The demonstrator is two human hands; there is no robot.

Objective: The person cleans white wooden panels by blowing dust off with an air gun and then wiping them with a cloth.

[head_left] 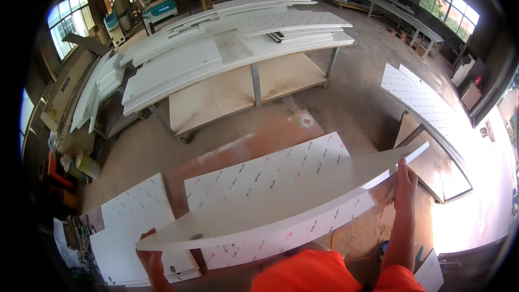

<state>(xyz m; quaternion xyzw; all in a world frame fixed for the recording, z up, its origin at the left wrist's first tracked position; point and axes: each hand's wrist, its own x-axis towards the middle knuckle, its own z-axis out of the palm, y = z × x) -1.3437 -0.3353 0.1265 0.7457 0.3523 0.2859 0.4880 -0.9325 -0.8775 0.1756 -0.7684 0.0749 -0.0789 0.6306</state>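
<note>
A long white board spans the space in front of me, held lengthwise by its two ends. Its right end is raised higher in the picture, and a round hole shows near each end. My left hand is closed on the left end, thumb on top. At the other end, my right hand grips the near edge, its thumb up and its fingers partly hidden. Beneath the board lies a white panel covered in printed film. A stack of white panels lies to the left, close to my left hand.
A long wheeled table across the way carries several stacked white panels. On the right stands another bench with film-covered panels. A hose lies on the floor near my right arm. Tools crowd the lower left.
</note>
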